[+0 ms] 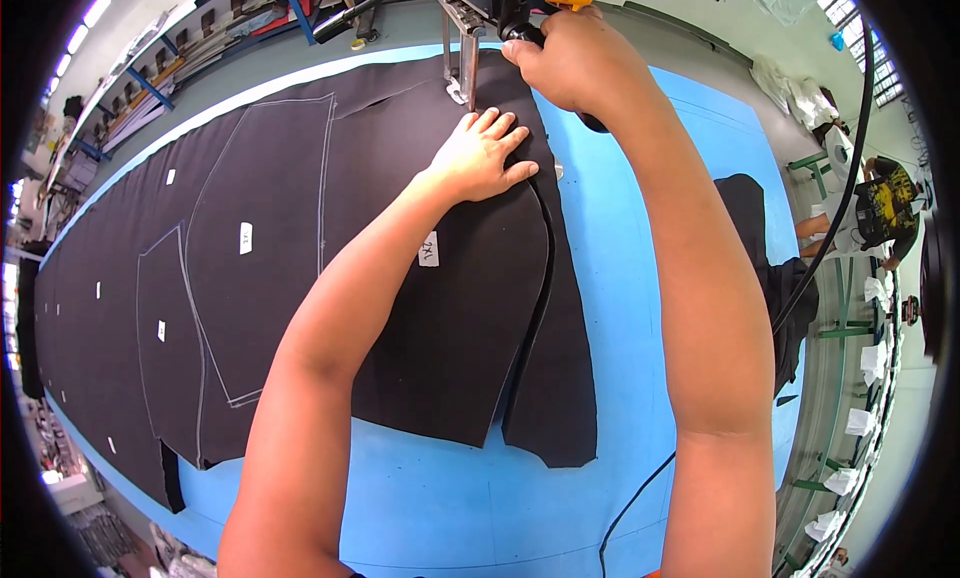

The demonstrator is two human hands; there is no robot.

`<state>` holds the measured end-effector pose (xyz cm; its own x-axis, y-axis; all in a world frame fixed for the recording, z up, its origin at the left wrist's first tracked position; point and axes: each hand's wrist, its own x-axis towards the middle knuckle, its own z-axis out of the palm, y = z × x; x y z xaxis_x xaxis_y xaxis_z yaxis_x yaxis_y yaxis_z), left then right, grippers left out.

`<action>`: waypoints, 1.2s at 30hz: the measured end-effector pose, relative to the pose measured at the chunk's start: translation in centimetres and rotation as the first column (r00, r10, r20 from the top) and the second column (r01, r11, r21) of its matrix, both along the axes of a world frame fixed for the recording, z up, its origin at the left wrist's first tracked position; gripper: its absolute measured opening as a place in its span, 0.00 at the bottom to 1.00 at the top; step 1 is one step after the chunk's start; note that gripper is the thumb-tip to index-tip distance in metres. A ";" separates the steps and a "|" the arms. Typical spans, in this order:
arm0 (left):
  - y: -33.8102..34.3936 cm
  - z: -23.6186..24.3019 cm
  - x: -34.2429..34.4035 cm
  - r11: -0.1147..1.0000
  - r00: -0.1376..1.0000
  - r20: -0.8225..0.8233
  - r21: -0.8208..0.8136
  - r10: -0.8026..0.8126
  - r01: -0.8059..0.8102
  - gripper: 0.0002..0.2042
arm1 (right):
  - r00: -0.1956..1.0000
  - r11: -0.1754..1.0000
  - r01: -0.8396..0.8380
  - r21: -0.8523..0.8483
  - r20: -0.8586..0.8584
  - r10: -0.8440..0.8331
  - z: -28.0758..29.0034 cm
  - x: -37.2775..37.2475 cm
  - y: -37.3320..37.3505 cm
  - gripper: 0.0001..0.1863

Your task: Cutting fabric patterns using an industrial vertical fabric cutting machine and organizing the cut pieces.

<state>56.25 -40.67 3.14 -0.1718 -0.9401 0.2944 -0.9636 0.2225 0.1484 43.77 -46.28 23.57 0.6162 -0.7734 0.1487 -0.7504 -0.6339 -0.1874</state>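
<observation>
While the black cloth stack (300, 278) lies on the blue table (620, 278) | left hand (480, 158) open, flat, pressing cloth beside the blade (467, 73): keep fingertips clear | right hand (570, 58) closed round the cutting machine's black handle (520, 26): guide steadily along the chalk line (325, 168).

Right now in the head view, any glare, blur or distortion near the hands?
Head view: strong fisheye, the blue table edge bows and the corners go black; left hand and right hand are sharp; black fabric evenly lit, no glare; windows top right blown out.
</observation>
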 end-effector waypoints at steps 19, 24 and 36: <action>-0.2 0.0 0.2 1.000 0.999 -0.031 0.024 -0.019 0.020 0.34 | 1.000 1.000 0.009 -0.011 -0.005 -0.009 -0.2 0.9 -0.7 0.28; -0.1 0.3 0.2 0.998 0.998 -0.049 0.048 -0.025 0.027 0.34 | 0.999 1.000 0.026 -0.006 -0.020 -0.026 -0.2 1.3 -0.6 0.28; 0.1 0.3 0.2 0.999 0.999 -0.044 0.012 -0.029 0.029 0.32 | 0.998 0.999 0.037 0.030 -0.042 -0.035 0.0 1.7 -0.8 0.28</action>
<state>56.43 -40.61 3.40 -0.1862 -0.9386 0.2904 -0.9492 0.2482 0.1935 45.49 -47.11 23.59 0.5930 -0.7991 0.0994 -0.7802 -0.6007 -0.1748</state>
